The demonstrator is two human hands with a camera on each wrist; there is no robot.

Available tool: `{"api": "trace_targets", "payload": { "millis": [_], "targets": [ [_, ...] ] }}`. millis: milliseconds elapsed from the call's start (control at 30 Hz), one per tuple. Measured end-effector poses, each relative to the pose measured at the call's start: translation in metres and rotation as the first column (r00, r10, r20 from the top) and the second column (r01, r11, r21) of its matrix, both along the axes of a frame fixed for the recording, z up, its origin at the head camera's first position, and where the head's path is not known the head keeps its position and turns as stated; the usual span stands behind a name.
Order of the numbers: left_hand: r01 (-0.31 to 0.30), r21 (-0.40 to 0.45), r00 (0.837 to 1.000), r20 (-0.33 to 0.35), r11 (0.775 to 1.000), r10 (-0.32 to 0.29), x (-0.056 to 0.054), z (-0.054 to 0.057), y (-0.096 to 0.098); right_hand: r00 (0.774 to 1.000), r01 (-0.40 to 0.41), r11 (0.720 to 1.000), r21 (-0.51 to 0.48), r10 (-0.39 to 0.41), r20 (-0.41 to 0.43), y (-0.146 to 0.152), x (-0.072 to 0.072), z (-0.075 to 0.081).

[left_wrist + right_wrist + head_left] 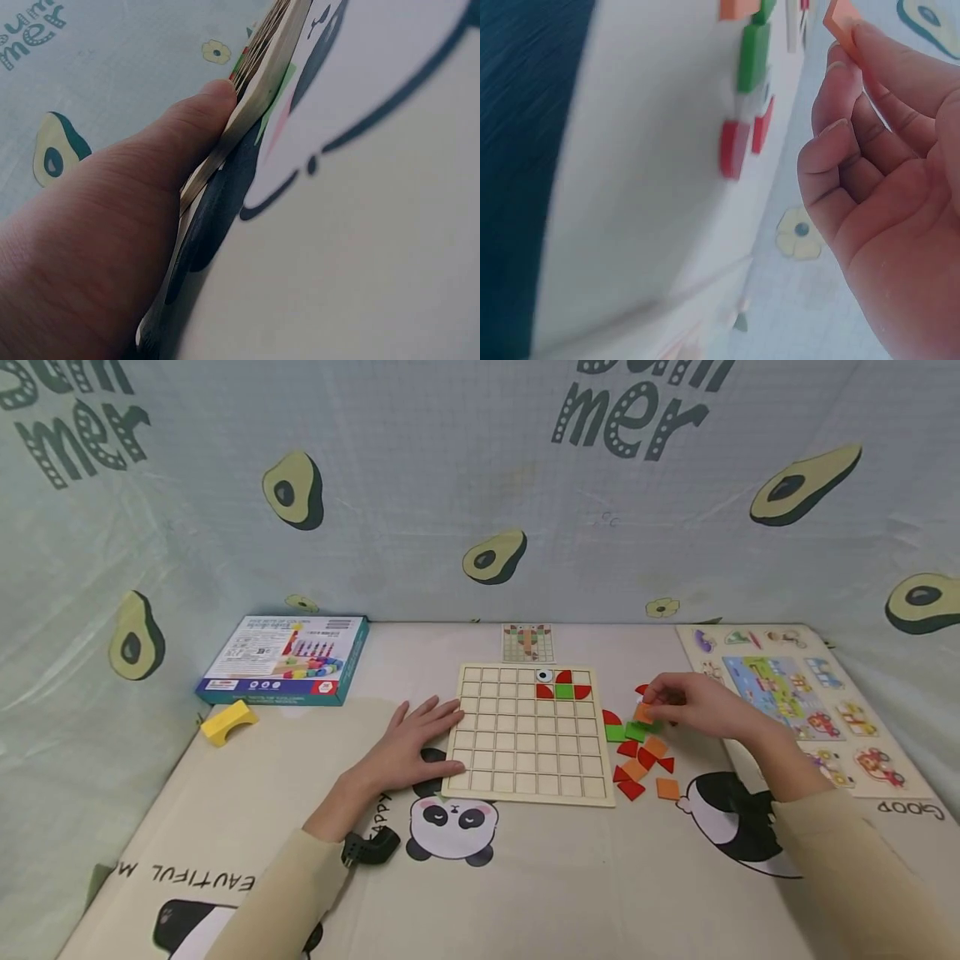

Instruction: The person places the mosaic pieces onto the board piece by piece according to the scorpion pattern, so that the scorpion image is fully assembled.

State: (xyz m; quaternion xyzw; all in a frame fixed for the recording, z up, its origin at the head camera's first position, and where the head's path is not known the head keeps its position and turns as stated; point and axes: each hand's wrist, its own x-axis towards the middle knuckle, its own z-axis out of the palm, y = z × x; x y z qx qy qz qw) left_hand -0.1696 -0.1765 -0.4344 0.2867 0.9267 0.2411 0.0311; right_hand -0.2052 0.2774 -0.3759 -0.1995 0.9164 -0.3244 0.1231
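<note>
A wooden grid board lies flat on the table, with a white eye tile, red quarter-circle tiles and a green square tile set in its upper right cells. Fingers spread, my left hand rests against the board's left edge; its thumb touches the rim in the left wrist view. Over the loose tiles beside the board, my right hand pinches an orange square tile between thumb and fingertips. Red, green and orange tiles lie scattered below it.
A small pattern card lies behind the board. At the back left are a boxed toy set and a yellow arch block. A picture puzzle board lies to the right, partly behind my right arm.
</note>
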Motion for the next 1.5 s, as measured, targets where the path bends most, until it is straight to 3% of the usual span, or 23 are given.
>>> {"api": "trace_targets", "payload": {
  "millis": [233,567,967,1500],
  "targets": [
    [-0.003,-0.005,1.0,-0.005,1.0,0.003,-0.001,-0.001,0.0,0.999,-0.015,0.999,-0.048,0.017,0.035,-0.021,-0.011,0.005],
    [-0.007,-0.022,1.0,0.005,1.0,0.007,0.0,-0.001,0.0,0.997,-0.073,0.997,-0.036,0.072,-0.033,-0.057,-0.03,0.007],
    [-0.009,-0.024,1.0,0.011,1.0,0.009,-0.001,-0.001,0.0,0.994,-0.112,0.993,-0.028,0.111,-0.021,-0.088,-0.049,0.007],
    [-0.009,-0.017,1.0,0.007,1.0,0.009,0.0,0.0,0.0,0.983,-0.184,0.981,-0.053,0.183,-0.018,-0.12,-0.064,0.003]
  ]
}}
